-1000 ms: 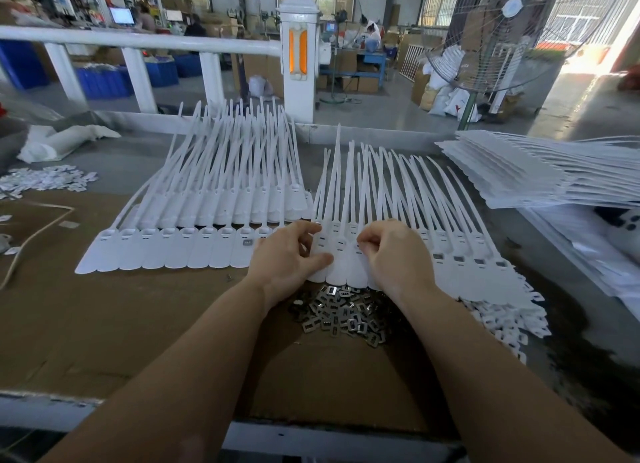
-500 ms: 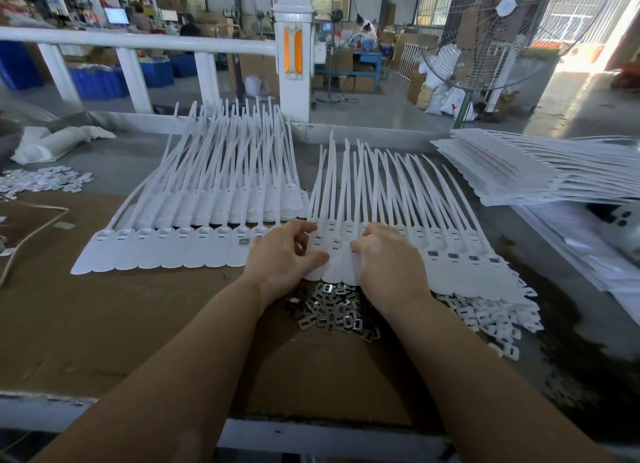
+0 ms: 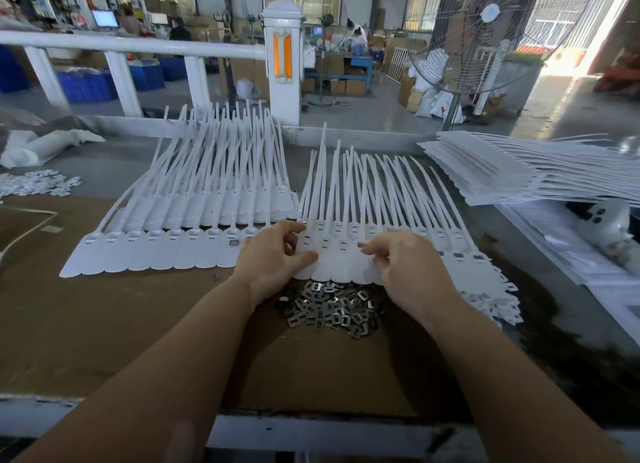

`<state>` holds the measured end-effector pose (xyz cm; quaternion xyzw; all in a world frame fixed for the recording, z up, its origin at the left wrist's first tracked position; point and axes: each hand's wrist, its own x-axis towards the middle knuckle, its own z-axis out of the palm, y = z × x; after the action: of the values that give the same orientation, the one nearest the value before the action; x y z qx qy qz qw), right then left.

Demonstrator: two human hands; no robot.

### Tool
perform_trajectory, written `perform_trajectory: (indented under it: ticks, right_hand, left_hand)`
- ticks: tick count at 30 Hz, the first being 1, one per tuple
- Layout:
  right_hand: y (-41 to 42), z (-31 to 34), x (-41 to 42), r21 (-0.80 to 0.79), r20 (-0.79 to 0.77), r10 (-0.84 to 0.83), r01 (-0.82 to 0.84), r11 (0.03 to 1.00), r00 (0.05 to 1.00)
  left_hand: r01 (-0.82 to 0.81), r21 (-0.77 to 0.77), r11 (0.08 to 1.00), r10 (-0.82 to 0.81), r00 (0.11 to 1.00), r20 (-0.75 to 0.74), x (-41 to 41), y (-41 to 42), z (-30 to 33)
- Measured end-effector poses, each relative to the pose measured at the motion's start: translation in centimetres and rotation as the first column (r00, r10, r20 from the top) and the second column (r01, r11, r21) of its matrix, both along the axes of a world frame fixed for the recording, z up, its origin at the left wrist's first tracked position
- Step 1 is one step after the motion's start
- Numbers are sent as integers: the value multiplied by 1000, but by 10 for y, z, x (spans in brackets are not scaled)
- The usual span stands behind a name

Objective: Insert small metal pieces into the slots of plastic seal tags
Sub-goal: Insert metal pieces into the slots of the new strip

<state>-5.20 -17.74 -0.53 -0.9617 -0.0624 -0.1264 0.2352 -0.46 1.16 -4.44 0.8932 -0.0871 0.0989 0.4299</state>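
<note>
A fanned row of white plastic seal tags (image 3: 343, 254) lies in front of me, straps pointing away. My left hand (image 3: 273, 258) holds the row's left end, thumb on a tag's flat face and fingers curled over its top. My right hand (image 3: 405, 265) pinches a small grey metal piece (image 3: 362, 244) at a tag's slot with thumb and forefinger. A loose pile of metal pieces (image 3: 332, 306) lies just below the tags, between my wrists. Several tags further right (image 3: 460, 254) show dark inserts in their slots.
A second fanned row of tags (image 3: 156, 251) lies to the left on the brown cardboard (image 3: 104, 324). Stacked tags (image 3: 519, 175) sit at the right. Small white plastic bits (image 3: 491, 303) lie under the row's right end, more at far left (image 3: 34, 182). A white railing (image 3: 138, 46) and fan (image 3: 485, 29) stand behind.
My hands have drawn slightly apart on the tag row. The left thumb now lies on a tag face, and the right fingertips have moved to a slot further right.
</note>
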Motion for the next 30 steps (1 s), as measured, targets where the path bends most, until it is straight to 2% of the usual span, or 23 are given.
perform_trajectory:
  ticks: [3, 5, 8, 16, 20, 27, 30]
  right_hand:
    - [-22, 5, -12, 23, -4, -55, 55, 998, 998]
    - [-37, 8, -19, 9, -64, -80, 81, 997, 995]
    - [-53, 14, -28, -84, -164, -86, 73, 994, 983]
    - [-55, 23, -37, -270, -284, -113, 34, 962, 952]
    - [-52, 18, -36, -348, -275, -172, 69, 935, 946]
    - [-49, 16, -35, -457, -211, -168, 55, 888, 963]
    - [-49, 18, -35, -384, -206, -108, 21, 923, 973]
  left_hand:
    - [2, -3, 1000, -2, 1000, 2, 0, 0, -1]
    - [-2, -3, 1000, 2, 1000, 4, 0, 0, -1]
    - [-1, -6, 1000, 1, 1000, 8, 0, 0, -2]
    - [0, -38, 999, 0, 1000, -13, 0, -2, -3]
    - [-6, -41, 999, 5, 1000, -7, 0, -2, -3]
    - [-11, -44, 999, 11, 1000, 4, 0, -3, -3]
    - [-5, -42, 999, 6, 1000, 5, 0, -3, -3]
